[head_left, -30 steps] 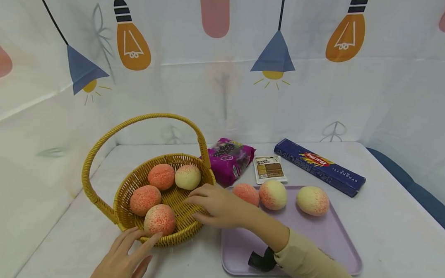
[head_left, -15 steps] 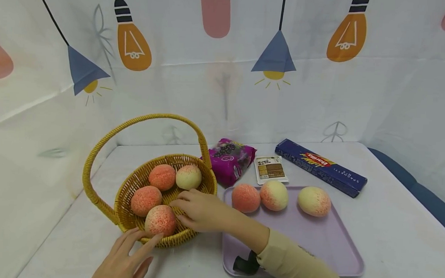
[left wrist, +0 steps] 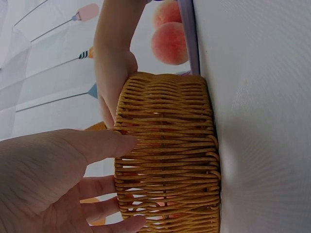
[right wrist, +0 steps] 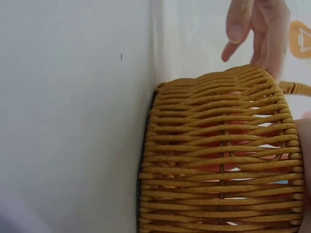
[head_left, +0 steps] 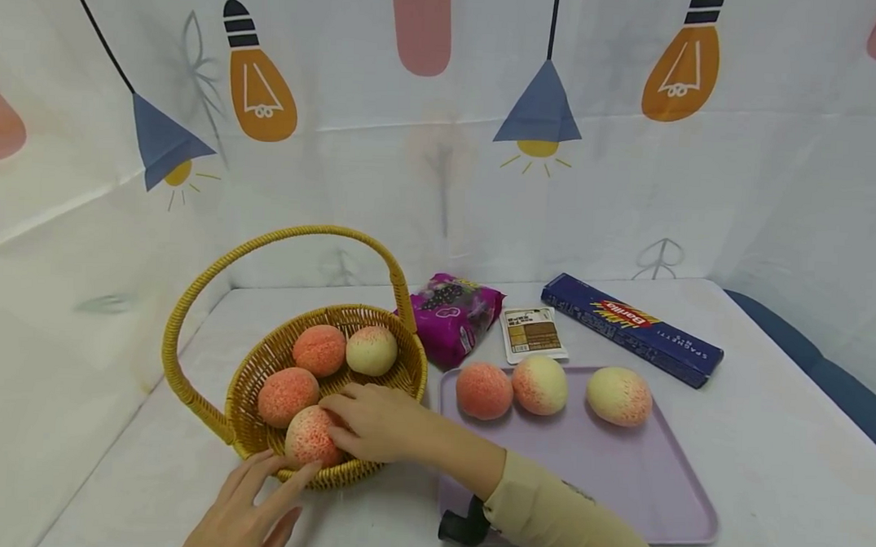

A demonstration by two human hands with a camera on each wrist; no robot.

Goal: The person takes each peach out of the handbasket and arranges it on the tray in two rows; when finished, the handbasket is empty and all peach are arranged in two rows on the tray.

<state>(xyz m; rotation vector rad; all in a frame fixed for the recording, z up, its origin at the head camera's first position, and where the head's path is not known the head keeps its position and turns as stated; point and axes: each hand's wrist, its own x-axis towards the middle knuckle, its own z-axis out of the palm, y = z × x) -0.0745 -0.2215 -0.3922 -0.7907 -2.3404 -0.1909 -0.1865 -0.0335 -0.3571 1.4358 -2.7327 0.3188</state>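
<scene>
A yellow wicker basket [head_left: 359, 472] with a tall handle stands at the left and holds several pink-and-cream peaches. My right hand [head_left: 376, 424] reaches in over its right side, fingers bent over the nearest speckled peach [head_left: 308, 437] and thumb on its right side. That hand hides part of the peach. My left hand [head_left: 240, 506] rests at the basket's front left rim, fingers over the edge. In the left wrist view, the left thumb lies across the outside of the weave [left wrist: 170, 160]. The right wrist view shows the left thumb [right wrist: 236, 29] apart from the basket wall.
A lilac tray [head_left: 547, 466] with three peaches [head_left: 540, 385] lies to the right. Behind are a purple bag [head_left: 451, 319], a small flat packet [head_left: 532, 333] and a blue spaghetti box [head_left: 630, 329]. A patterned white curtain [head_left: 354, 180] backs the table.
My right hand has moved left and inward over the basket, from its right side onto the nearest peach. My left hand has stayed at the rim.
</scene>
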